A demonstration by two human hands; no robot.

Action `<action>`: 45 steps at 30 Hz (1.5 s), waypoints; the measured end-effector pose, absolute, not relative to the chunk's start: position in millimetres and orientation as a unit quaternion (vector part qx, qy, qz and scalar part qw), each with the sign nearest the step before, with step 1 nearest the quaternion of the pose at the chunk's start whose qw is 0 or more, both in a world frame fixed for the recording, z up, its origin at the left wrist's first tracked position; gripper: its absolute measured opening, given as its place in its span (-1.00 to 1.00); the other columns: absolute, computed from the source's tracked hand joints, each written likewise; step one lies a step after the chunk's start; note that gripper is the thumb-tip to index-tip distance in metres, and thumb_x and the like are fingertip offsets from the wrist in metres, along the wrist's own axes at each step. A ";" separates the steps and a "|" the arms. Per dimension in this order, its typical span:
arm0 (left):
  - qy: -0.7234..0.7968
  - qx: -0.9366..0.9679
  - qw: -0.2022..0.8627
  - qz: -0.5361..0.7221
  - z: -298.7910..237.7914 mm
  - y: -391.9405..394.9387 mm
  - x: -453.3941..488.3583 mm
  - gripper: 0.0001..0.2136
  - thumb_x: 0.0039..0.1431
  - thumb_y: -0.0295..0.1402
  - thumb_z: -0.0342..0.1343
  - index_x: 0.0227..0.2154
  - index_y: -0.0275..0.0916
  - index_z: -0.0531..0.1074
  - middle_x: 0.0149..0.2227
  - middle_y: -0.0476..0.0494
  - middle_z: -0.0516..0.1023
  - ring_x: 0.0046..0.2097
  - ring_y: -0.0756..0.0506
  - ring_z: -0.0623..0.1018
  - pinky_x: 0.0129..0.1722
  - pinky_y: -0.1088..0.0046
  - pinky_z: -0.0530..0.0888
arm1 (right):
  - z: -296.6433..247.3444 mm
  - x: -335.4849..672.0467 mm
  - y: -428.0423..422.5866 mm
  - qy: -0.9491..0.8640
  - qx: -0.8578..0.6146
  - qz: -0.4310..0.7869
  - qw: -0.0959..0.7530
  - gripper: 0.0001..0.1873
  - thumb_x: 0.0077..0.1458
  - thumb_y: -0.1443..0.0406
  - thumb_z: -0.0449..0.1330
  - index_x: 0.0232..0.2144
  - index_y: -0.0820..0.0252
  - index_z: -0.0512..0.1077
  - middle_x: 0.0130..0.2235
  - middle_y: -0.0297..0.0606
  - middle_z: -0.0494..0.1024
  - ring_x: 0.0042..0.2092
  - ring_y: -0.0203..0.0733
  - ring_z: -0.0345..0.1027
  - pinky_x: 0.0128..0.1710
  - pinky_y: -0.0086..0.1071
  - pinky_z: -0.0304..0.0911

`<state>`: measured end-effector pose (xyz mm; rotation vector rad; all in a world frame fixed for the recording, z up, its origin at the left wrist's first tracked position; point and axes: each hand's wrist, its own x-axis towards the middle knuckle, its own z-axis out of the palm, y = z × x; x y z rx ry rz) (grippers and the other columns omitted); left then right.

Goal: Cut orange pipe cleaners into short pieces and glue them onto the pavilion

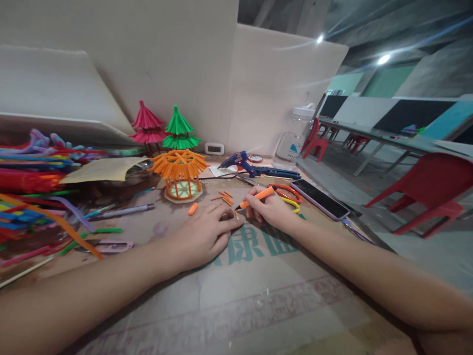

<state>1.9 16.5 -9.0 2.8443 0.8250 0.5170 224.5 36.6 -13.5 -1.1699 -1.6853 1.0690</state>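
My right hand (266, 206) grips an orange marker (259, 196), its dark tip slanting down to the left. Under that tip is a small pale stick (237, 215) with some orange on it, which the fingertips of my left hand (207, 230) press against the table. An orange marker cap (192, 209) lies by my left knuckles. Just beyond my hands are several short orange sticks (226, 198). Behind them stands an orange fuzzy-stemmed pavilion (181, 170) with a flared roof and a pale base.
Pink (147, 123) and green tiered-roof models (178, 129) stand at the back. Colourful pipe cleaners (33, 172) pile up left. A blue glue gun (240, 161), pliers (279, 172), scissors (290, 194), a phone (320, 198) and a clear bottle (291, 138) occupy the right. A red chair (424, 187) stands beyond.
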 end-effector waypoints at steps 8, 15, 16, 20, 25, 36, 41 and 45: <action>0.268 0.944 0.065 0.183 -10.3 17.4 1.3 -0.65 0.34 -0.42 -0.05 0.07 -0.09 0.53 0.00 -0.22 0.51 0.07 -0.25 0.42 0.12 0.05 0.38 | -14.0 226.6 37.8 -0.660 -0.465 0.432 0.402 -0.78 0.21 0.15 0.12 -0.40 0.13 0.28 -0.61 -0.42 0.50 -0.68 -0.39 0.17 -0.66 -0.51 0.06; 0.269 0.945 0.065 0.176 -9.7 17.0 1.2 -0.64 0.34 -0.43 -0.05 0.07 -0.11 0.53 0.02 -0.23 0.50 0.09 -0.25 0.42 0.13 0.05 0.38 | -13.1 226.6 36.7 -0.656 -0.465 0.444 0.395 -0.77 0.18 0.15 0.14 -0.43 0.13 0.27 -0.65 -0.44 0.47 -0.69 -0.40 0.15 -0.68 -0.53 0.05; 0.269 0.945 0.064 0.173 -9.4 17.0 1.3 -0.64 0.34 -0.43 -0.06 0.08 -0.11 0.53 0.02 -0.23 0.50 0.09 -0.25 0.42 0.13 0.05 0.39 | -13.0 226.2 36.6 -0.657 -0.464 0.439 0.400 -0.77 0.18 0.14 0.14 -0.42 0.13 0.27 -0.64 -0.44 0.48 -0.69 -0.40 0.15 -0.68 -0.52 0.05; 0.273 0.946 0.062 0.164 -8.6 16.9 1.7 -0.63 0.34 -0.44 -0.06 0.08 -0.13 0.53 0.03 -0.24 0.50 0.09 -0.25 0.42 0.13 0.05 0.39 | -12.6 224.7 36.8 -0.660 -0.465 0.427 0.407 -0.77 0.21 0.12 0.12 -0.38 0.13 0.28 -0.61 -0.43 0.50 -0.69 -0.39 0.16 -0.68 -0.51 0.06; 0.268 0.947 0.061 0.168 -9.3 17.1 1.2 -0.63 0.34 -0.44 -0.06 0.09 -0.13 0.52 0.03 -0.24 0.50 0.10 -0.27 0.42 0.13 0.02 0.38 | -12.5 225.8 38.5 -0.656 -0.463 0.439 0.404 -0.76 0.19 0.11 0.13 -0.40 0.13 0.28 -0.62 -0.44 0.48 -0.69 -0.39 0.16 -0.69 -0.52 0.05; 0.270 0.944 0.059 0.180 -11.8 17.3 0.6 -0.65 0.35 -0.42 -0.05 0.08 -0.11 0.53 0.06 -0.25 0.50 0.12 -0.27 0.42 0.14 0.01 0.39 | -11.7 226.3 37.2 -0.647 -0.460 0.455 0.403 -0.75 0.15 0.11 0.16 -0.44 0.12 0.28 -0.64 -0.44 0.47 -0.70 -0.40 0.14 -0.70 -0.52 0.05; 0.273 0.944 0.046 0.179 -11.3 17.3 0.0 -0.63 0.35 -0.41 -0.05 0.10 -0.10 0.52 0.16 -0.25 0.47 0.19 -0.31 0.39 0.21 -0.09 0.33 | -14.0 227.1 37.5 -0.654 -0.452 0.453 0.403 -0.75 0.20 0.11 0.14 -0.41 0.13 0.30 -0.62 -0.43 0.49 -0.68 -0.40 0.16 -0.68 -0.53 0.08; 0.267 0.947 0.050 0.173 -12.3 19.6 -1.2 -0.62 0.34 -0.41 -0.06 0.11 -0.09 0.52 0.19 -0.22 0.48 0.21 -0.31 0.37 0.22 -0.09 0.33 | -14.3 227.4 37.7 -0.660 -0.457 0.444 0.398 -0.76 0.20 0.12 0.14 -0.41 0.12 0.29 -0.62 -0.44 0.49 -0.69 -0.40 0.16 -0.68 -0.53 0.07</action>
